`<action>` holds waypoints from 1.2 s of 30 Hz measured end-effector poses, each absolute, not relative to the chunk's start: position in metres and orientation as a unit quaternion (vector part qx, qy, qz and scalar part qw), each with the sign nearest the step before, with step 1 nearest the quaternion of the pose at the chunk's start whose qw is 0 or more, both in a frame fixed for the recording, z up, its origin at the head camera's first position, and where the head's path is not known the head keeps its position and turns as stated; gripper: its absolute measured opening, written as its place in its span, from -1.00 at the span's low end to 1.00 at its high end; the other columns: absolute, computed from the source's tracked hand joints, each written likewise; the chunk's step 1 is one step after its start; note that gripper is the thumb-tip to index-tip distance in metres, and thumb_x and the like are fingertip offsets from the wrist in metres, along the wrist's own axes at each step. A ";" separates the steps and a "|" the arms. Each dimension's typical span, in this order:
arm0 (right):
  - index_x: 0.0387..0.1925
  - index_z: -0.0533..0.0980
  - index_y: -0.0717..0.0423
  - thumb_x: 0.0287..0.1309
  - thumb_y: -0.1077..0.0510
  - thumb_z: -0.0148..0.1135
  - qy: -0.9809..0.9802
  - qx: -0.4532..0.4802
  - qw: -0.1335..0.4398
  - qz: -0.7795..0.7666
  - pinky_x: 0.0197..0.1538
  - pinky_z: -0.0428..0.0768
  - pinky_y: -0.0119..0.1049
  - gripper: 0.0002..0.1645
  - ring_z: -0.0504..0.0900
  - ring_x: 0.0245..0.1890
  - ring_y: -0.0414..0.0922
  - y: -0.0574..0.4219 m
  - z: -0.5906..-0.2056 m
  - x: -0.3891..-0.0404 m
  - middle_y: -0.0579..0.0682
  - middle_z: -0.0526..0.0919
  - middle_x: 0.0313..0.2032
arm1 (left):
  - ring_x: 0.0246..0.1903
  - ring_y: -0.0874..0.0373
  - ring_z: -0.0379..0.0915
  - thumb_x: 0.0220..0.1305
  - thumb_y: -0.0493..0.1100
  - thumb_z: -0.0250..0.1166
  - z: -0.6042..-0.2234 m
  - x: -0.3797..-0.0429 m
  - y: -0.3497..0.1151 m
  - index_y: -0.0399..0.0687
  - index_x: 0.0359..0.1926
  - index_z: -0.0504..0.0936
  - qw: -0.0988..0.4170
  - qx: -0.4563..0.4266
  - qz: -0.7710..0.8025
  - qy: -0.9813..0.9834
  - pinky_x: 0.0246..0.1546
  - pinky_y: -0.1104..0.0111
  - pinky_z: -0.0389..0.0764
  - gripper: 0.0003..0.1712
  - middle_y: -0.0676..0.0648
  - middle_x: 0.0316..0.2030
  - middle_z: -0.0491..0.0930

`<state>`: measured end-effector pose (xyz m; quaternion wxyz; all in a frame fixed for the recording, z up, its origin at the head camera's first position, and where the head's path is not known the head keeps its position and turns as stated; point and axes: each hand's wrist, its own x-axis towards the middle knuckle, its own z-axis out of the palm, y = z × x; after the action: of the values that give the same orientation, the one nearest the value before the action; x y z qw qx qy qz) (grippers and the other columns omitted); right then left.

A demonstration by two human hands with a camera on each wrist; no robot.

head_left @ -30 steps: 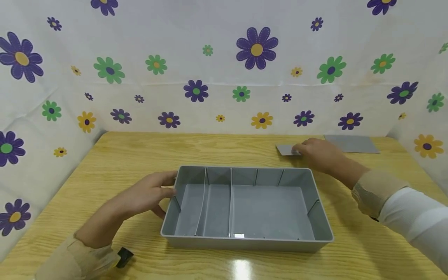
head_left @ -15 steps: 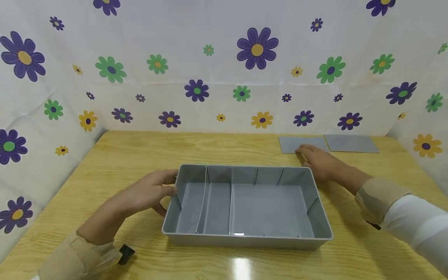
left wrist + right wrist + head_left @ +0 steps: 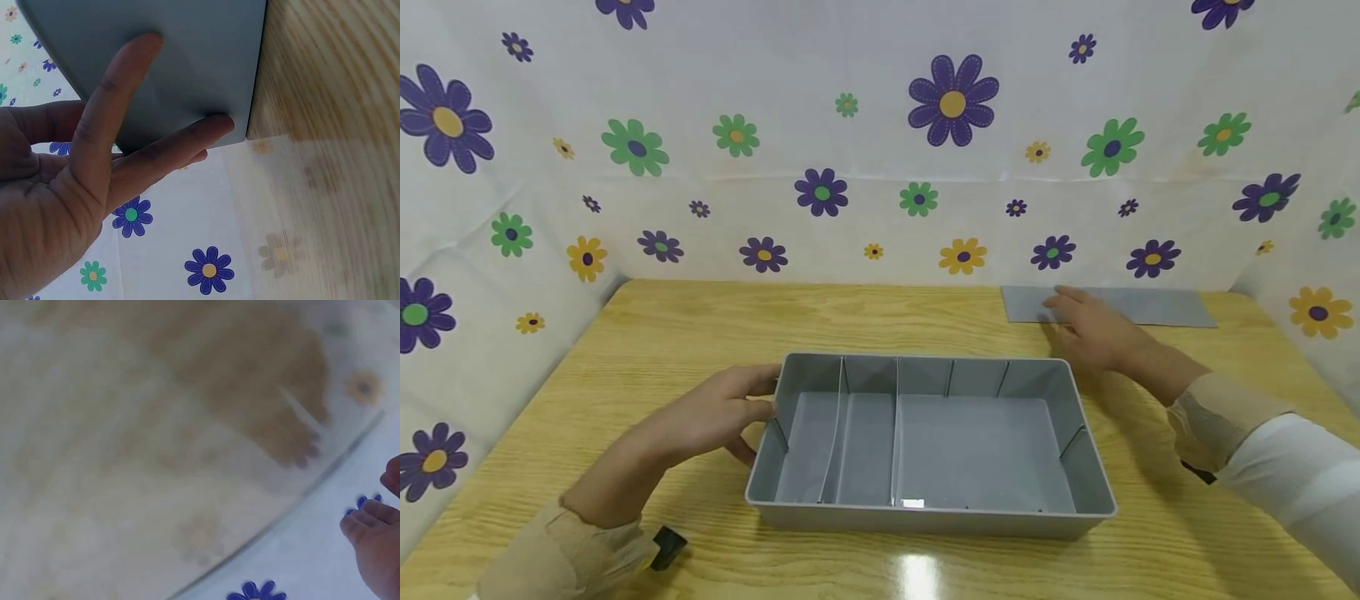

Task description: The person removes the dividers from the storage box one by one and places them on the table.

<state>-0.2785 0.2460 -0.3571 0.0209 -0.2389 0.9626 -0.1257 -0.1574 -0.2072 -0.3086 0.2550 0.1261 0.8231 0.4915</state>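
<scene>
- The gray tray (image 3: 985, 450) sits upright on the desk (image 3: 700, 321). It looks like light, fairly stiff plastic, smooth enough to slip under dry fingers; its short end walls or rim would likely give the surest hold.
- At the tray's left end, the left hand (image 3: 718, 412) has its fingers spread and mostly straight, tips against the outer wall. It steadies rather than clasps.
- Behind the tray's far right corner, gray panels (image 3: 1026, 306) lie flat on the desk, close to the flowered cloth (image 3: 880, 125). The right hand hides their middle, so I cannot tell where one piece ends. They seem thin, light and a little bendy; lying flat, they would be best taken by an edge or corner.
- The right hand (image 3: 1097, 329), also behind the tray's right end, has its fingers extended and relaxed over the panels, pinching nothing; whether they touch or hover is unclear.
- Inside the tray, two thin dividers (image 3: 839, 442) stand crosswise, one bowed. They mark off a compartment at the tray's left end, a narrow one beside it, and a wide one reaching its right end. Bare floor shows in all three.
</scene>
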 end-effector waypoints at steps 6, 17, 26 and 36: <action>0.00 0.46 0.19 0.09 0.29 0.02 0.936 -0.300 -0.126 -0.134 0.13 0.41 0.09 -0.62 0.35 0.13 0.12 0.230 -0.302 -0.272 0.20 0.46 0.09 | 0.00 -0.20 0.35 0.35 -0.25 -0.08 -0.310 -0.158 -0.207 -0.22 0.34 0.11 0.256 0.131 0.489 0.823 -0.50 0.10 0.65 -0.45 -0.34 0.24 0.21; -0.19 0.57 0.05 -0.04 0.37 0.11 0.795 -0.591 -0.122 -0.067 -0.04 0.54 -0.33 -0.66 0.47 -0.07 -0.18 0.121 -0.259 -0.204 -0.07 0.58 -0.16 | 0.04 -0.21 0.32 0.35 -0.26 -0.10 -0.307 -0.157 -0.210 -0.24 0.34 0.09 0.254 0.130 0.485 0.827 -0.49 0.12 0.65 -0.45 -0.35 0.26 0.18; -0.11 0.55 0.00 0.03 0.42 0.09 0.743 -0.668 -0.035 0.034 0.14 0.38 -0.45 -0.59 0.46 -0.01 -0.21 0.079 -0.291 -0.170 -0.12 0.58 -0.10 | 0.04 -0.21 0.32 0.34 -0.30 -0.11 -0.312 -0.157 -0.205 -0.23 0.33 0.12 0.258 0.132 0.493 0.821 -0.49 0.10 0.65 -0.46 -0.33 0.24 0.21; -0.12 0.57 -0.09 0.09 0.25 0.21 0.713 -0.681 -0.069 0.153 0.28 0.25 -0.27 -0.70 0.47 -0.04 -0.19 0.069 -0.302 -0.173 -0.14 0.59 -0.12 | 0.03 -0.22 0.32 0.34 -0.28 -0.10 -0.310 -0.158 -0.207 -0.23 0.33 0.12 0.254 0.132 0.487 0.825 -0.50 0.11 0.65 -0.46 -0.33 0.25 0.20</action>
<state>-0.1727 0.0691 -0.3021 -0.0694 -0.6810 0.7128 0.1530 -0.1576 -0.2074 -0.3096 0.2543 0.1319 0.8248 0.4874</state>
